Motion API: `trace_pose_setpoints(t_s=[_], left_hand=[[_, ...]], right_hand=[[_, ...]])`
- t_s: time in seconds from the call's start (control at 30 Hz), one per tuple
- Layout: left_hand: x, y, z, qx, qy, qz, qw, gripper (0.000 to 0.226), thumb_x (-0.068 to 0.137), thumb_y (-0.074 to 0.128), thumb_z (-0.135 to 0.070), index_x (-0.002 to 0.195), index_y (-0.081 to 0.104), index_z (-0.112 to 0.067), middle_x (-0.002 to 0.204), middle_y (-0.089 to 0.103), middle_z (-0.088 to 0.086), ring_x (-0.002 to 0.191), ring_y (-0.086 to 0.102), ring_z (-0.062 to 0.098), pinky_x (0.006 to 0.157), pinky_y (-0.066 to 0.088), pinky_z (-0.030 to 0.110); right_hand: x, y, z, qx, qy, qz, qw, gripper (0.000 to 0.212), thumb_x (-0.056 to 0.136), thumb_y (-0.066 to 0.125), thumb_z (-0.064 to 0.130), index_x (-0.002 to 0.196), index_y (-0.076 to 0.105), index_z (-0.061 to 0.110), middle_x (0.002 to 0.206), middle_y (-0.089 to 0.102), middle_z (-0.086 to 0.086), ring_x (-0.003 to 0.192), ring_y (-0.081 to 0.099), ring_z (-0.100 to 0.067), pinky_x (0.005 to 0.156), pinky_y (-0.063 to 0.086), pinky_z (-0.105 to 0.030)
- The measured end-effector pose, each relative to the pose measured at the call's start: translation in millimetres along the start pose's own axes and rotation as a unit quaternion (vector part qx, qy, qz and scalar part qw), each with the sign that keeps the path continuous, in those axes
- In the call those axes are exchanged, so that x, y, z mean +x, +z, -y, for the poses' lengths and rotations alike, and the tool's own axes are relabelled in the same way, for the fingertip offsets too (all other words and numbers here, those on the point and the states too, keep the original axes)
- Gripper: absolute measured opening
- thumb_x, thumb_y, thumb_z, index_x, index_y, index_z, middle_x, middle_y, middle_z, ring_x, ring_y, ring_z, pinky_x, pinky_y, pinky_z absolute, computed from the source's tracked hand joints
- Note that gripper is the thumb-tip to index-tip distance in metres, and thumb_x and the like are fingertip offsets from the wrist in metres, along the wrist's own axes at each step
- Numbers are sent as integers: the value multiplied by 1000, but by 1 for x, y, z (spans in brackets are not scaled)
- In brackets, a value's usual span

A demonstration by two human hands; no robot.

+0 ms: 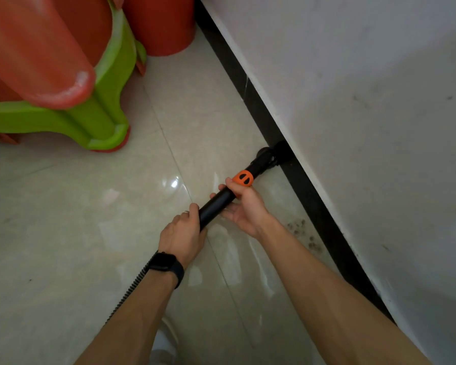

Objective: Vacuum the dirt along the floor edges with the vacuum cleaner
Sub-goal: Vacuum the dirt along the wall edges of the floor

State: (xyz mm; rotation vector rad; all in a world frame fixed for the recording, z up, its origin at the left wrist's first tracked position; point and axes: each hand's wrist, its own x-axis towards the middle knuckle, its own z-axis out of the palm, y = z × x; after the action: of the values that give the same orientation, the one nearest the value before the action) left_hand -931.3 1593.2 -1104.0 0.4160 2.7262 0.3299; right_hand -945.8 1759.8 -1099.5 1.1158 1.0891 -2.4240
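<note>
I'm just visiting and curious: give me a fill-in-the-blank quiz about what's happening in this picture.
1. The left hand and right hand hold the vacuum tube, which bears an ___ collar.
2. Its nozzle is at the ___ skirting.
3. The watch is on the ___ wrist.
4. Loose dirt lies beside the ___ forearm.
Missing words: orange, black, left, right.

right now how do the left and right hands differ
The left hand grips the vacuum tube from above, at its near end; the right hand cups it from beneath, by the orange collar. The left wrist wears a black watch; the right is bare. Both hold the tube.
</note>
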Motion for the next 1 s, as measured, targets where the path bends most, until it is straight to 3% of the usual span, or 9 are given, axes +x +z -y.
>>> trace_pose_setpoints(t_s=[0.13,0.3,0.37,0.43,0.5,0.67,0.87,0.93,1.0], left_hand=[[26,-8,2,27,-14,-16,999,35,99,52,-35,124,39,-15,106,62,5,90,61,23,62,39,32],[61,-15,9,40,-27,-64,997,31,96,56,-30,119,46,-13,100,64,5,86,63,26,60,40,32],[76,-17,15,46,-12,-90,995,36,82,74,-25,108,53,-10,84,65,6,69,64,27,50,40,31],[92,-18,24,78,2,-115,990,47,54,91,-17,87,58,-9,59,57,4,45,55,25,37,35,26],[108,-20,32,91,6,-139,986,50,44,93,-10,80,59,-9,52,53,4,38,51,25,33,35,25],[141,-27,43,86,-1,-151,985,49,43,92,-3,78,57,-6,53,53,8,40,52,27,35,37,26],[158,-28,46,68,-6,-172,983,49,42,92,-2,78,58,-5,52,52,9,38,50,26,37,30,23],[150,-31,47,73,18,-158,984,50,44,92,-8,80,57,-6,54,53,8,39,52,26,39,27,23],[132,-36,50,72,52,-110,990,49,64,86,-24,98,54,-9,70,61,6,54,60,25,45,30,26]], right_hand=[[21,15,21,-18,7,24,1000,20,100,66,16,117,55,11,99,69,-9,96,76,-35,92,59,-58],[47,36,43,-33,20,28,999,26,101,66,17,123,57,7,103,70,-10,97,77,-34,83,62,-53],[58,46,51,-39,24,28,999,24,101,66,18,120,58,5,104,70,-10,96,77,-33,79,63,-52],[71,56,57,-49,26,27,998,23,101,65,19,119,58,5,107,70,-10,96,77,-32,73,64,-49],[82,66,64,-54,31,26,998,27,102,64,19,123,58,4,113,69,-12,97,77,-31,69,64,-47],[108,90,83,-73,31,30,996,24,102,63,18,119,61,2,115,67,-14,99,77,-30,74,63,-49],[119,110,89,-102,-23,2,994,34,104,62,18,133,53,3,114,63,-14,99,74,-31,72,64,-48],[111,109,78,-112,-54,-18,992,35,104,61,20,134,51,5,106,63,-13,94,73,-29,72,64,-47],[96,106,64,-124,-60,-42,990,36,104,62,22,134,50,5,104,63,-12,95,72,-29,74,64,-47]])
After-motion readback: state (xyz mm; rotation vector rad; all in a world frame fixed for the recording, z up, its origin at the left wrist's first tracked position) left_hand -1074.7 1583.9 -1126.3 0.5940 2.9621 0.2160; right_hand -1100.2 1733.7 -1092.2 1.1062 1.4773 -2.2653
